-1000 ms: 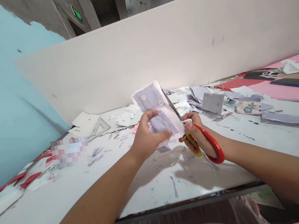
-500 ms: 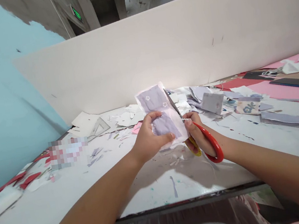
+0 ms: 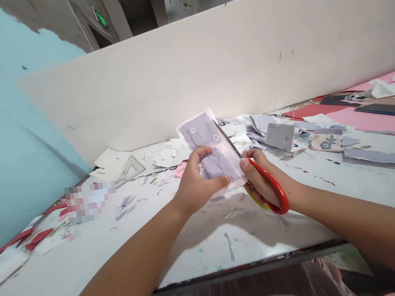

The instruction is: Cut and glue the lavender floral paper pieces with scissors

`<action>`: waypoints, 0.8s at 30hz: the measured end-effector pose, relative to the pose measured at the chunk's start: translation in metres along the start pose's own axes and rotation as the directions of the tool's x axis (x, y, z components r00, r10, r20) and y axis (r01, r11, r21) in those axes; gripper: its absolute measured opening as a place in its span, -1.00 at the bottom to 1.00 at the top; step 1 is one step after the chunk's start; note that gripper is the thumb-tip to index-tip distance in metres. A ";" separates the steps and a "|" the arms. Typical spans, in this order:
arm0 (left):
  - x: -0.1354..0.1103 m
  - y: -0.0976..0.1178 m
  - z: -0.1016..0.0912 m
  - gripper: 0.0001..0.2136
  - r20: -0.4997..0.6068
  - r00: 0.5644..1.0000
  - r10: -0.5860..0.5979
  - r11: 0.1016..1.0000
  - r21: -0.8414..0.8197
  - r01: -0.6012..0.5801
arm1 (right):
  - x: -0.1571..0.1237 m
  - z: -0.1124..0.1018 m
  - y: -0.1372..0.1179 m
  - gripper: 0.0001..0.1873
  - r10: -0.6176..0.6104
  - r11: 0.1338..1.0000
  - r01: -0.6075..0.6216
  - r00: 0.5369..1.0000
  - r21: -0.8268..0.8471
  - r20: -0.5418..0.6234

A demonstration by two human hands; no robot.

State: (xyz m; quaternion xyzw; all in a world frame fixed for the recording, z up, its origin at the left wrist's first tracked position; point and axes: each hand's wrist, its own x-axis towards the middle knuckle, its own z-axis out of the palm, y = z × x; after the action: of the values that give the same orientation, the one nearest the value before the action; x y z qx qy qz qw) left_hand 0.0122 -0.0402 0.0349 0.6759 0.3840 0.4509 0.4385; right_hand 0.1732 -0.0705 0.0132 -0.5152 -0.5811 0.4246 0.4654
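Lilac flower-printed sheet (image 3: pixel 221 157) was found at the clock centre, raised off the worktop (image 3: pixel 107 265). The left hand's (image 3: pixel 200 179) grip was closed on it from 8 o'clock, 1 thumb across the face. The right hand's (image 3: pixel 261 178) grip was closed on red-handled scissors (image 3: pixel 276 184) at the sheet's 4 o'clock, blades along its right edge. Paper or cloth could not be determined. Assessment: light, limp, easily creased; best held flat near the 8 o'clock margin, fingers clear of the blades.
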 end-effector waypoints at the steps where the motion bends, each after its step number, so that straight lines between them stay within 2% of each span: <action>1: 0.000 0.000 0.000 -0.48 0.004 1.000 -0.008 0.999 -0.032 0.008 | 0.000 0.000 0.000 -0.52 0.010 1.000 -0.010 1.000 0.023 0.014; 4: 0.003 0.000 -0.002 -0.53 -0.031 0.999 -0.035 0.987 -0.156 0.030 | 0.000 -0.001 0.000 -0.52 0.001 0.998 -0.006 0.998 0.067 0.061; 6: 0.008 -0.001 -0.007 -0.56 -0.147 0.989 -0.031 0.974 -0.228 -0.003 | -0.001 -0.002 0.001 -0.53 -0.038 0.998 0.034 0.996 0.050 0.079; 8: 0.014 -0.001 -0.013 -0.57 -0.281 0.959 -0.033 0.961 -0.272 -0.047 | -0.002 -0.001 0.001 -0.54 -0.063 0.998 0.062 0.993 0.010 0.098; 10: 0.020 -0.002 -0.019 -0.59 -0.347 0.936 -0.065 0.956 -0.290 -0.041 | -0.003 -0.001 0.001 -0.52 -0.036 0.999 0.040 0.991 -0.027 0.130; 14: 0.028 -0.006 -0.026 -0.54 -0.377 0.919 -0.112 0.962 -0.275 0.004 | -0.006 -0.002 0.001 -0.46 0.007 0.998 0.006 0.982 -0.067 0.191; 17: 0.029 -0.010 -0.025 -0.45 -0.398 0.913 -0.086 0.959 -0.283 -0.033 | -0.007 -0.002 0.002 -0.44 -0.064 0.994 0.082 0.973 -0.073 0.221; 19: 0.029 -0.011 -0.023 -0.47 -0.376 0.925 -0.050 0.950 -0.303 -0.071 | -0.008 -0.002 0.002 -0.45 -0.100 0.992 0.113 0.971 -0.048 0.217; 21: 0.028 -0.012 -0.020 -0.56 -0.331 0.943 -0.017 0.942 -0.321 -0.096 | -0.008 -0.001 0.000 -0.46 -0.068 0.997 0.073 0.977 -0.018 0.205; 24: 0.027 -0.012 -0.018 -0.66 -0.290 0.957 -0.001 0.933 -0.344 -0.103 | -0.009 0.001 -0.007 -0.50 0.044 0.999 -0.046 0.973 0.003 0.229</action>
State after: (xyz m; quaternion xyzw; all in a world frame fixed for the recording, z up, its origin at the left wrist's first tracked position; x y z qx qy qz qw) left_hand 0.0017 -0.0073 0.0352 0.5233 0.3377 0.6167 0.4815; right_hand 0.1715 -0.0800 0.0189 -0.4742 -0.6173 0.4937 0.3878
